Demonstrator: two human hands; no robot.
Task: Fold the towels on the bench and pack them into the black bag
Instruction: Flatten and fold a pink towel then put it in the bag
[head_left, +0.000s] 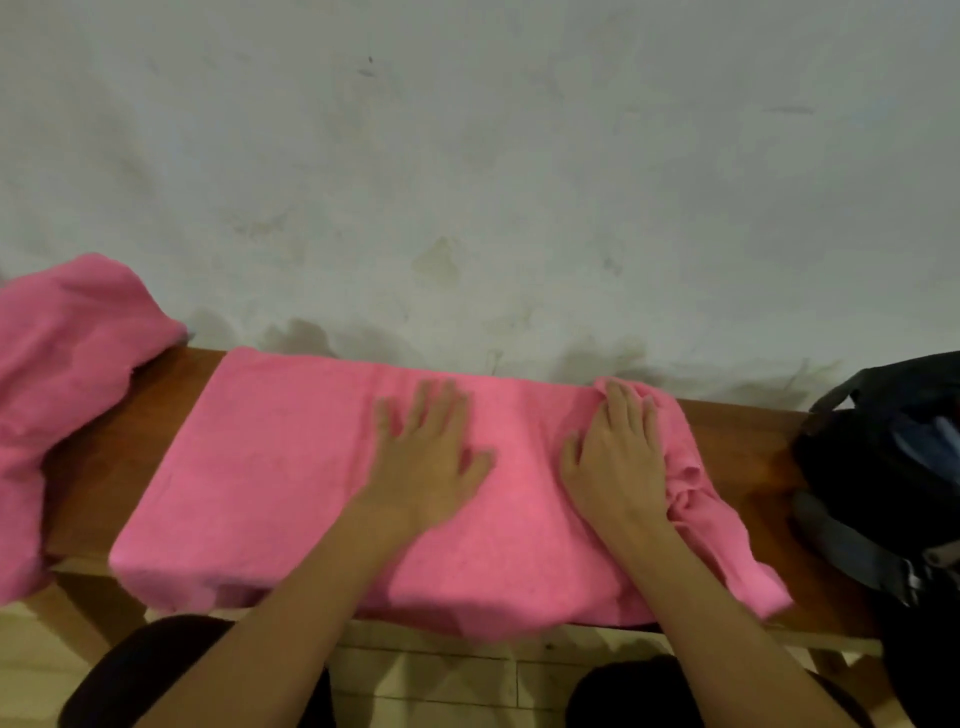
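A pink towel (270, 467) lies spread flat across the middle of the wooden bench (737, 447), its near edge hanging over the front. My left hand (431, 457) lies flat on the towel's centre, fingers straight and spread. My right hand (618, 457) presses flat on the towel's right part, beside a bunched, wrinkled right end. A second pink towel (57, 374) sits crumpled in a heap at the bench's left end. The black bag (883, 467) stands at the bench's right end, open at the top.
A pale stained wall (467, 156) rises directly behind the bench. Bare wood shows between the two towels and between the flat towel and the bag. My knees in dark trousers (156, 670) are below the bench's front edge, over a tiled floor.
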